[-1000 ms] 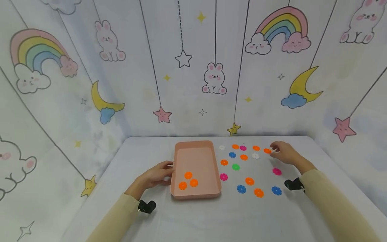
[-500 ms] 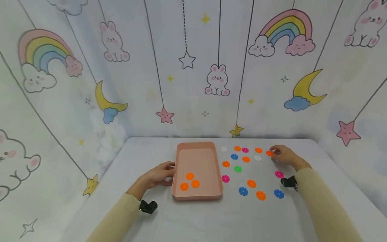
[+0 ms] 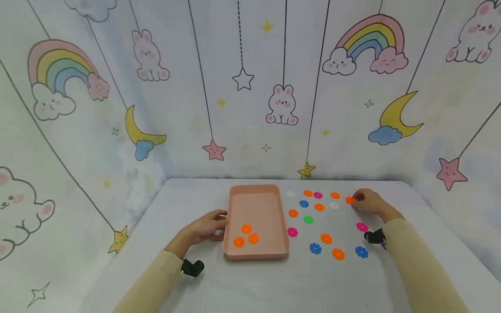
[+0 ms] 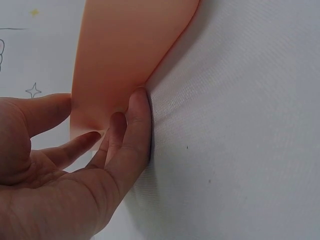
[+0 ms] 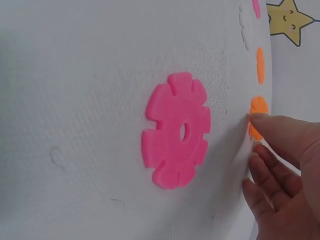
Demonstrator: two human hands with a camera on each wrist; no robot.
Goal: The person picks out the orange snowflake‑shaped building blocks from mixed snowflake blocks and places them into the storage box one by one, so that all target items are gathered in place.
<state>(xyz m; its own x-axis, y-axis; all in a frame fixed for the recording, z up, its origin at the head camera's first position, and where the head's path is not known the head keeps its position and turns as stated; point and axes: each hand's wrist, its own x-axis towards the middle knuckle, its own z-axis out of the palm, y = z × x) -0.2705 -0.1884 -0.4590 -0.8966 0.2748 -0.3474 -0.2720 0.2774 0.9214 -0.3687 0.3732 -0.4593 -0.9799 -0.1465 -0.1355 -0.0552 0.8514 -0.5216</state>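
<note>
Before a cartoon-printed backdrop (image 3: 172,108), a white table (image 3: 250,287) is bearing everything in reach. Left of some scattered discs, a shallow peach tray (image 3: 254,204) is lying flat, holding three orange ones (image 3: 246,228) toward its near end. Against the tray's outer left wall the left hand (image 3: 205,227) is resting, fingers loosely bent and spread, touching the side without wrapping round it. Near the table's far right, the right hand (image 3: 369,202) is keeping its fingertips close together and, it seems, pinching an orange disc (image 3: 349,200) at its edge; whether that disc is clearing the cloth, I cannot tell. Nearer the person, a pink disc (image 3: 362,227) is lying flat, apart from the hand.

Judging by looks, the orange disc is probably weighing very little, being thin, fairly stiff plastic, hardly fragile, and perhaps smooth enough to be sliding under a flat push. Its notched rim is offering the surest hold, with thumb and fingertip on opposite faces; the centre hole is looking too small for fingers.
</note>
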